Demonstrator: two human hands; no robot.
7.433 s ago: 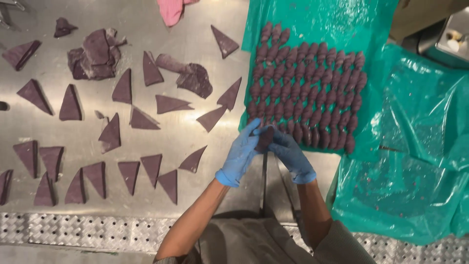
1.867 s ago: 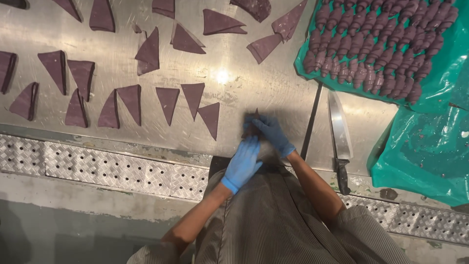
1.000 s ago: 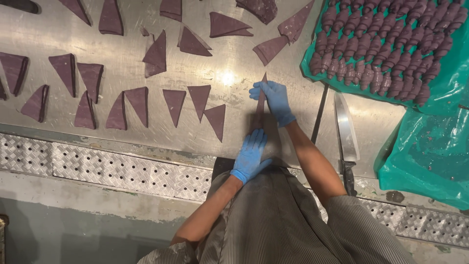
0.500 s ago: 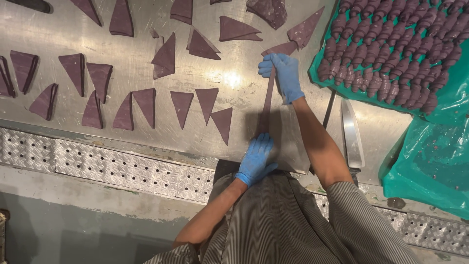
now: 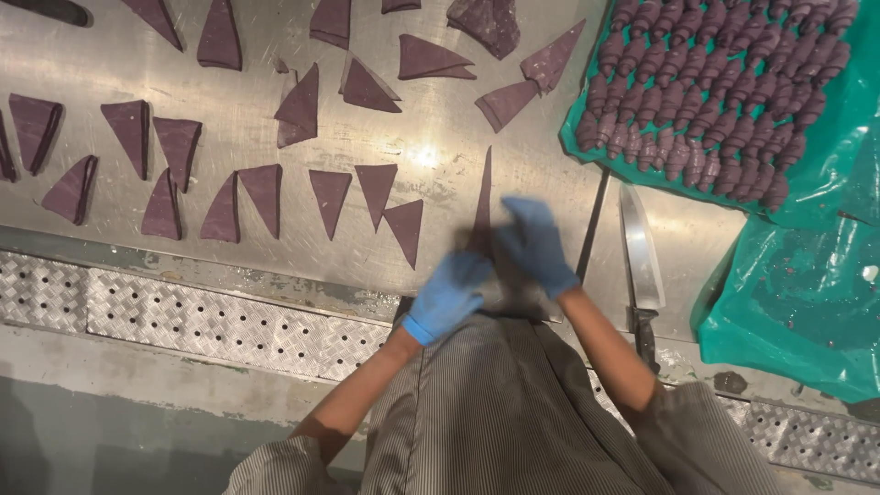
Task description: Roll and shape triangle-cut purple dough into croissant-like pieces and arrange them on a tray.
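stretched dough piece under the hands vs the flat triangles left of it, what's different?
Shape: the stretched triangle is long and narrow, tapering to a thin tip; the flat triangles are short and broad.
Contact: both gloved hands, left hand and right hand, are at the stretched triangle's wide end; the flat triangles lie untouched.
Direction: the stretched triangle's tip points away from the person; the nearest flat triangles point toward them.
Shared: same dark purple dough, lying on the steel table.

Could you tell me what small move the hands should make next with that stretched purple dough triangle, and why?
Probably roll the wide end up toward the tip. The long dough triangle lies stretched on the steel table, its narrow tip pointing away, and the left hand and right hand both sit at its near, wide end. The rolled pieces on the green sheet suggest that shape.
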